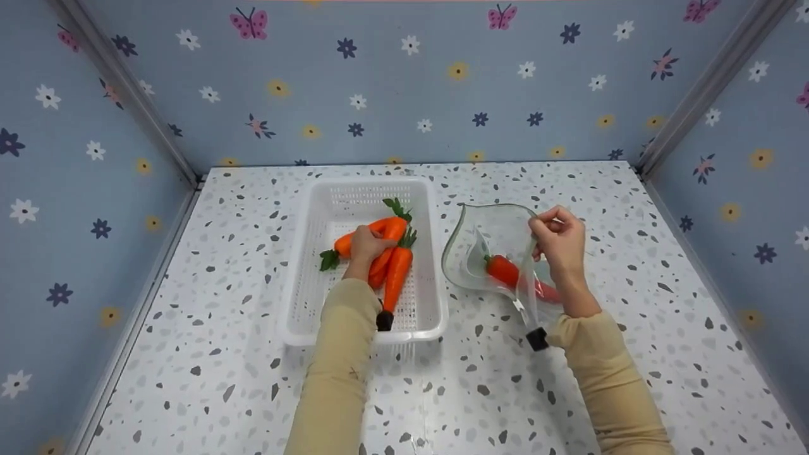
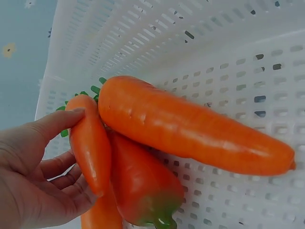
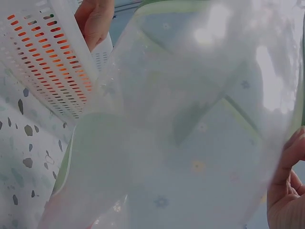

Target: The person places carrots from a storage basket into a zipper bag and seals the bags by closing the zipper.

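Observation:
My left hand is inside a white perforated basket. Its thumb and fingers pinch a small orange carrot, clearest in the left wrist view. Against that carrot lie a larger carrot and a red pepper with a green stem end. My right hand pinches the rim of a clear bag with a pale green edge, its mouth spread apart. Inside the bag is another red pepper. In the right wrist view the bag's film covers most of the picture.
The basket stands left of the bag on a white speckled table. Blue flowered panels enclose the back and both sides. Green leafy tops stick out near the basket's back right.

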Motion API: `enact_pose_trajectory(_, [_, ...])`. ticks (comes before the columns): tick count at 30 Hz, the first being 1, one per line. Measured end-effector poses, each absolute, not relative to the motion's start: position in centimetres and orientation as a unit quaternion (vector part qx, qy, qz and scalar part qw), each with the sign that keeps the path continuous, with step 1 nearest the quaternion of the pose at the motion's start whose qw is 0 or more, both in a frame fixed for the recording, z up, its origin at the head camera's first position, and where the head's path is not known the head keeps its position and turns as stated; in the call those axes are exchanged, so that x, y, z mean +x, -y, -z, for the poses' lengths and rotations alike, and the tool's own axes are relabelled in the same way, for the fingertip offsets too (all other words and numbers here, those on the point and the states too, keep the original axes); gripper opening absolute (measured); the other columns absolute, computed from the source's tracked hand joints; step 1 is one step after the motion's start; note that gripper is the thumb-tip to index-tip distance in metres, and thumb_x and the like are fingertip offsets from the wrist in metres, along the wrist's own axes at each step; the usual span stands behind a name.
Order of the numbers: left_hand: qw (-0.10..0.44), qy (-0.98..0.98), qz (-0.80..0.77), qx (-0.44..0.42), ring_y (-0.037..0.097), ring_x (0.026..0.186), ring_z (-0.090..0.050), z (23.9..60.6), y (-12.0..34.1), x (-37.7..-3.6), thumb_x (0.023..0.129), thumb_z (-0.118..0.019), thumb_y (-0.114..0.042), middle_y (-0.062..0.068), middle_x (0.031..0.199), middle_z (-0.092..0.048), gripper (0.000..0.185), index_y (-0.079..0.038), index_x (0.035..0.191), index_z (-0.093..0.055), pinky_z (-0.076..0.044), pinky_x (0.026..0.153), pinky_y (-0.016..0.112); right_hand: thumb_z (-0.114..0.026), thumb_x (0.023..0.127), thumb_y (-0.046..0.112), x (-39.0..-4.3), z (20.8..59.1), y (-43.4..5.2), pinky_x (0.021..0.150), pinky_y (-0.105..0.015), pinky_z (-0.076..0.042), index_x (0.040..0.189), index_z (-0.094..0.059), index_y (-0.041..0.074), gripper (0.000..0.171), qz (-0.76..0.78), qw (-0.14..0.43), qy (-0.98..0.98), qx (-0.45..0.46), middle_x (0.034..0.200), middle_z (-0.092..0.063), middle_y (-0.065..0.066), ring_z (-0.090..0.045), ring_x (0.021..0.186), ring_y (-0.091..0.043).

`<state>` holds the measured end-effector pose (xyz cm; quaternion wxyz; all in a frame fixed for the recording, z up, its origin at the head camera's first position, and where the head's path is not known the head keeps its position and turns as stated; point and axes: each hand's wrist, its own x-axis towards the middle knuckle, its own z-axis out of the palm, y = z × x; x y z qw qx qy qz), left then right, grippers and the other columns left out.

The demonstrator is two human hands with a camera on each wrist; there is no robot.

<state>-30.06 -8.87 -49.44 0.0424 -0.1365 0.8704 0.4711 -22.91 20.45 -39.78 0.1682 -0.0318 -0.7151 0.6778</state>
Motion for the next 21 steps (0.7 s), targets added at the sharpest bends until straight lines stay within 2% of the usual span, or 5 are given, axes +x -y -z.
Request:
enact_pose_trajectory(5, [0.036, -0.877, -0.457, -0.143, 0.019, 0.068, -0.045, 48.8, 8.6, -30.0, 0.072, -0.071, -0.014, 0.006, 0.072, -0.048, 0.026, 0.005, 0.083, -0.059, -0.042, 0.063, 0.027, -0.055, 0.078, -0.005, -23.0, 39.9, -20.4, 0.03, -0.02, -0.035, 0.072, -0.053, 0.003, 0.009, -0.682, 0.16, 0.712, -0.038, 0.053, -0.048, -0.004, -0.039, 0.032, -0.01])
enact_pose_trajectory(13, [0.052, -0.864, -0.47, -0.171, 0.021, 0.076, -0.046, 47.2, 8.3, -30.0, 0.073, -0.07, -0.018, 0.009, 0.083, -0.048, 0.038, 0.003, 0.097, -0.05, -0.044, 0.07, 0.029, -0.055, 0.078, -0.005, -22.8, 39.5, -20.2, 0.03, -0.019, -0.035, 0.073, -0.052, 0.001, 0.008, -0.685, 0.152, 0.711, -0.044, 0.053, -0.048, -0.003, -0.04, 0.032, -0.01])
enact_pose_trajectory(21, [0.042, -0.852, -0.496, -0.164, 0.022, 0.077, -0.051, 44.9, 8.0, -29.7, 0.074, -0.07, -0.019, 0.011, 0.089, -0.056, 0.034, 0.002, 0.097, -0.057, -0.047, 0.072, 0.028, -0.053, 0.078, -0.007, -21.8, 38.0, -19.4, 0.03, -0.019, -0.035, 0.074, -0.051, -0.005, 0.005, -0.682, 0.145, 0.716, -0.037, 0.051, -0.047, -0.003, -0.039, 0.031, -0.01])
